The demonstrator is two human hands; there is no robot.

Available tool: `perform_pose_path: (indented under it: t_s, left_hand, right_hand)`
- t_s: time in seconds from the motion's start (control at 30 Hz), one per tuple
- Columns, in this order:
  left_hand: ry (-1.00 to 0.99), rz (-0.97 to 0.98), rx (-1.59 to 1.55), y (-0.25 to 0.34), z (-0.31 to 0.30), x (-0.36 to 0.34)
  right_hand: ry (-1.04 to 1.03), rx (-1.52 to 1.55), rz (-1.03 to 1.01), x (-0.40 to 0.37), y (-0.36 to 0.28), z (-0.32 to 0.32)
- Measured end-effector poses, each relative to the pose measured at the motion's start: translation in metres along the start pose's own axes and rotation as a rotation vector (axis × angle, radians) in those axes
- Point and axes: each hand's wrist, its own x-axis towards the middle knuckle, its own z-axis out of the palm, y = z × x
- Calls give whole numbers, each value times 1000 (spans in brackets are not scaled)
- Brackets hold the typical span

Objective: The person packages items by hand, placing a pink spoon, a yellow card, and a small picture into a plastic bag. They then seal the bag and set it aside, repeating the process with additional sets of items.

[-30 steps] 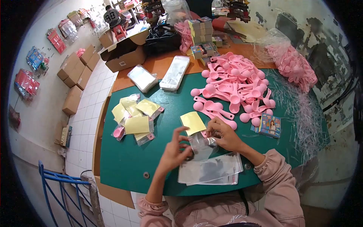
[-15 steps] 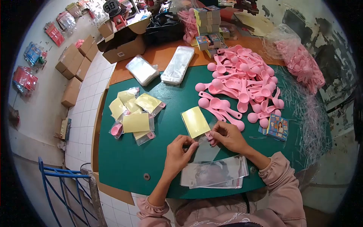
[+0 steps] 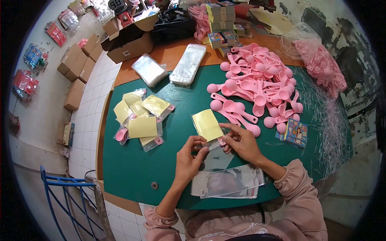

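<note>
Both hands pinch the lower end of a clear plastic bag (image 3: 217, 157) that holds a yellow card (image 3: 206, 125) and a pink measuring spoon, of which only the handle end shows. My left hand (image 3: 189, 157) closes on the bag's left side below the card. At the card's lower right corner, my right hand (image 3: 240, 141) grips the bag over the spoon's handle. Loose clear bags (image 3: 227, 182) lie flat between my forearms. Just beyond my right hand is a pile of pink measuring spoons (image 3: 259, 90).
Several filled bags (image 3: 142, 127) lie at the left of the green table (image 3: 132, 170). Two stacks of clear bags (image 3: 188, 66) stand at the back. Picture cards (image 3: 295, 133) lie at right, more card stacks (image 3: 222, 24) behind. An open cardboard box (image 3: 130, 46) sits at back left.
My left hand has moved slightly up and nearer the card, and now pinches the bag's edge. The right hand's forefinger has stretched along the card's corner. The view has shifted slightly.
</note>
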Motion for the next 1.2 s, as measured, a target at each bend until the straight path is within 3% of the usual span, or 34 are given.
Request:
perform_pose_path:
  t_s: [0.2,0.27,0.3,0.37,0.43,0.47,0.53,0.6,0.7,0.83,0.9,0.93,1.03,1.2]
  left_hand:
    - [44,22,38,4,-10,-1]
    - [187,42,6,5,-29,2]
    - [270,8,82,8,-45,4]
    - [352,-22,159,8,-64,6]
    - [810,346,1158,6,-69,9]
    - [758,257,971,11,-56,9]
    - [331,351,751,21,-28,8]
    - [123,299,670,21,16,11]
    - [177,468,754,8,49,24]
    - [-14,436,415,2,40,34]
    - [-270,484,241,6,23,39]
    - [-347,352,95,7,18,40]
    - [-453,222,36,7,12,47]
    - [-633,145,-112,13,10,45]
  right_hand:
    - [8,-183,-16,-3,-5,-6]
    - [272,-788,-502,5,-16,-26]
    - [276,-790,-506,7,-18,-36]
    - [406,-1276,-589,9,-17,-55]
    - [387,-1291,-526,11,-1,-69]
    - [363,-1302,-460,12,4,-73]
    - [357,-1292,-461,14,5,-75]
    - [344,-1280,-467,13,2,-73]
    - [321,-1302,-397,9,-6,-72]
    - [302,-1204,-375,10,-3,-80]
    - [288,-1162,-401,9,-3,-76]
    - [289,-1159,-399,10,-2,-74]
    - [275,-1269,-511,12,-2,-72]
    - [244,-1416,-451,11,-13,-70]
